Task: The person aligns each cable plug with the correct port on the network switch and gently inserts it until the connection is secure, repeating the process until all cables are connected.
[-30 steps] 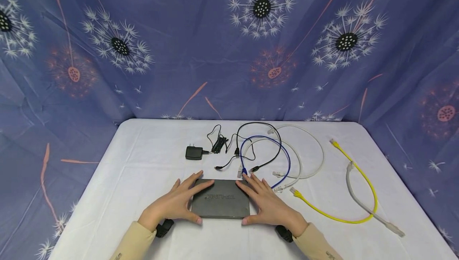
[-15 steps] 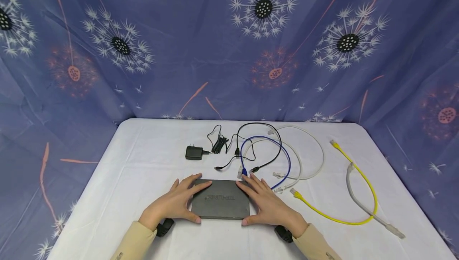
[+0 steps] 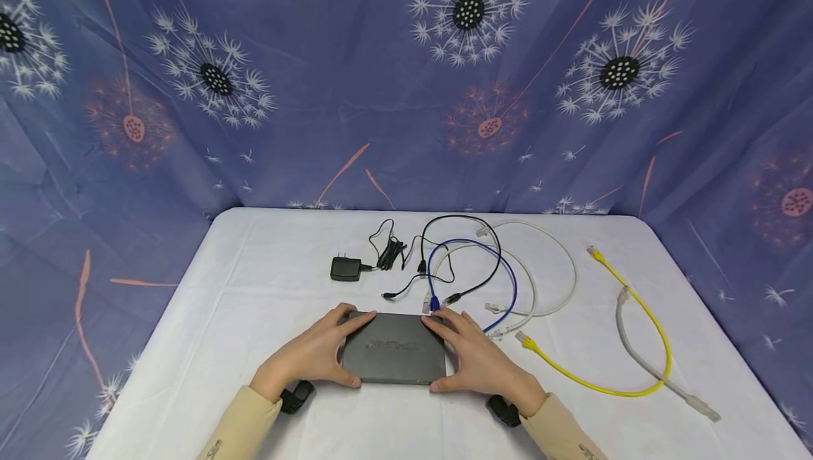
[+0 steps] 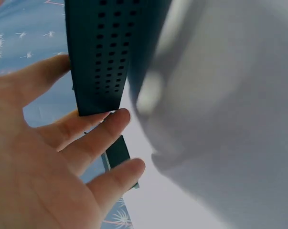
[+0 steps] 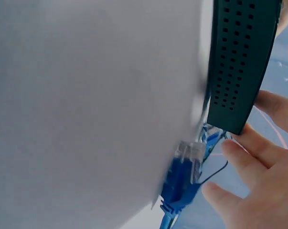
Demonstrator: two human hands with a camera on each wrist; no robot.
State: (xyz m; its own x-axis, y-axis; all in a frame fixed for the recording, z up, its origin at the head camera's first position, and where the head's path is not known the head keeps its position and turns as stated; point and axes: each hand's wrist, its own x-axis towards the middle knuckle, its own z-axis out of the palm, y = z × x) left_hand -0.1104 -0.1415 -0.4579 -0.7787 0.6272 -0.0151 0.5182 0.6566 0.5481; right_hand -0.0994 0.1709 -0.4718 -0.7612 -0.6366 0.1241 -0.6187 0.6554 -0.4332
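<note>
A flat dark grey network switch (image 3: 395, 361) with raised lettering on top lies near the front of the table. My left hand (image 3: 308, 358) grips its left end, thumb at the near edge and fingers at the far edge. At the opposite end, my right hand (image 3: 478, 360) holds it the same way. Rows of vent holes show on the switch's side (image 4: 110, 52) in the left wrist view. The right wrist view also shows a vented end of the switch (image 5: 234, 62), with fingers against its far corner. Its ports are hidden.
Behind the switch lie a black power adapter (image 3: 346, 269), a black cable (image 3: 491, 276), a blue network cable (image 3: 513, 287) and white network cables (image 3: 574, 276). A yellow cable (image 3: 665, 354) and a grey cable (image 3: 619, 326) lie right. A patterned curtain (image 3: 356, 79) hangs behind.
My fingers and thumbs have drawn in slightly around the ends of the switch. The view has shifted a little; the cables and adapter stay where they were.
</note>
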